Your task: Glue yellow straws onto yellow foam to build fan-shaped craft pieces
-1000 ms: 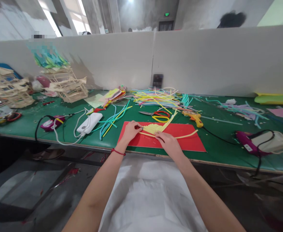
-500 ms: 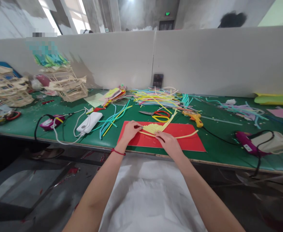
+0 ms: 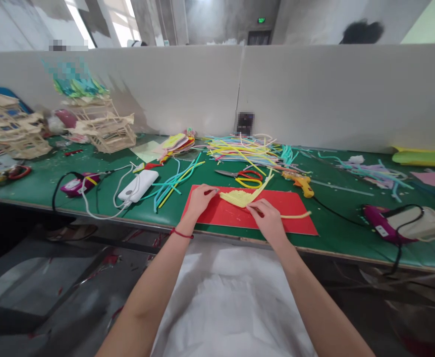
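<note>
A flat woven piece of yellow pipe cleaners (image 3: 240,197) lies on a red mat (image 3: 295,213) at the front of the green table (image 3: 46,186). My left hand (image 3: 200,198) rests on the mat, fingertips pinched on the piece's left edge. My right hand (image 3: 268,221) sits just below the piece, fingers closed on a loose yellow strand (image 3: 297,215) that runs off to the right. Another yellow strand rises from the piece toward the scissors.
Red-handled scissors (image 3: 242,174) and an orange glue gun (image 3: 299,181) lie behind the mat. A heap of coloured pipe cleaners (image 3: 243,148) is further back. A white power bank (image 3: 138,185) and cables are left, a purple glue gun (image 3: 383,220) right, wooden models (image 3: 102,129) far left.
My right hand has drawn back toward me and to the right, pulling the yellow strand with it. My left hand stays on the piece's left edge. The camera tilted slightly.
</note>
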`<state>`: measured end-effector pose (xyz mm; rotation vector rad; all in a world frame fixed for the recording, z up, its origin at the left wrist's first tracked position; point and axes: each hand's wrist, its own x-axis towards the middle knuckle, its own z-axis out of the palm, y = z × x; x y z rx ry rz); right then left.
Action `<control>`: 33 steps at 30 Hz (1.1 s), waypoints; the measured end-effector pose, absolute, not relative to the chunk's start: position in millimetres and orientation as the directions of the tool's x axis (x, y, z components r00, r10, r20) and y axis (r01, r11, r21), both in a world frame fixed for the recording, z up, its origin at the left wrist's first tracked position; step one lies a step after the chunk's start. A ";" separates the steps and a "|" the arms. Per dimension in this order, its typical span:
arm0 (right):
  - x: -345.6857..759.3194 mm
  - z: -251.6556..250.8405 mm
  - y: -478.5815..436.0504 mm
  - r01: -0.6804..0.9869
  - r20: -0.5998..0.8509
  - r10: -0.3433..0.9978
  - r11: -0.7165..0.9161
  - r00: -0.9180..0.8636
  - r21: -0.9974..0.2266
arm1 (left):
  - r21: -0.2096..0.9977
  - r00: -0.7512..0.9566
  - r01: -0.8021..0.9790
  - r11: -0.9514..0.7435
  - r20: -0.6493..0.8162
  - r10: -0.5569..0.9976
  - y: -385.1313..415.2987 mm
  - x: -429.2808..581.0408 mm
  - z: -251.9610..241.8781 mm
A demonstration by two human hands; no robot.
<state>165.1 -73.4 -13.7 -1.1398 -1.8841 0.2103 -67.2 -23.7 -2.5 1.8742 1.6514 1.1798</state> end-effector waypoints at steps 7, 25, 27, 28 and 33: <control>161.1 -15.4 -78.9 0.744 0.597 0.759 0.552 -0.261 -0.376 | 0.775 -0.193 0.593 -0.220 0.402 0.895 -26.4 -66.4 1.9; 162.4 -18.1 -74.8 0.763 0.556 0.783 0.532 -0.279 -0.367 | 0.790 -0.148 0.578 -0.203 0.346 0.926 -31.5 -62.9 6.6; 162.3 -17.7 -75.0 0.768 0.551 0.787 0.526 -0.278 -0.365 | 0.783 -0.138 0.589 -0.201 0.343 0.929 -31.7 -62.2 7.6; 162.3 -17.7 -75.1 0.769 0.551 0.787 0.526 -0.278 -0.363 | 0.779 -0.135 0.594 -0.200 0.341 0.930 -31.7 -61.8 7.9; 162.7 -19.1 -74.6 0.764 0.563 0.777 0.537 -0.283 -0.357 | 0.781 -0.167 0.601 -0.172 0.333 0.928 -30.9 -60.9 6.8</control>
